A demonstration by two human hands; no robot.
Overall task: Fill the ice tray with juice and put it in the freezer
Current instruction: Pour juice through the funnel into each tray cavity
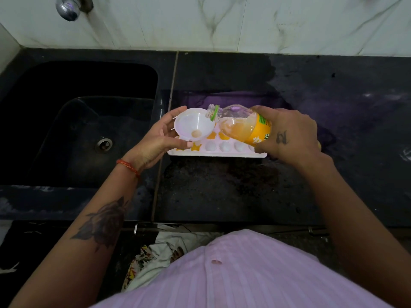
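At centre frame, a white ice tray [216, 152] lies on the dark counter [222, 192], just right of the black sink [77, 121]. The left hand [155, 141] curls its fingers around a white funnel [193, 124] held above the tray's left end. The right hand [289, 134] grips a tilted juice bottle [242, 125], its open mouth at the funnel's rim. Several left-hand cells hold orange juice; those to the right look white. A tap [69, 7] shows at upper left.
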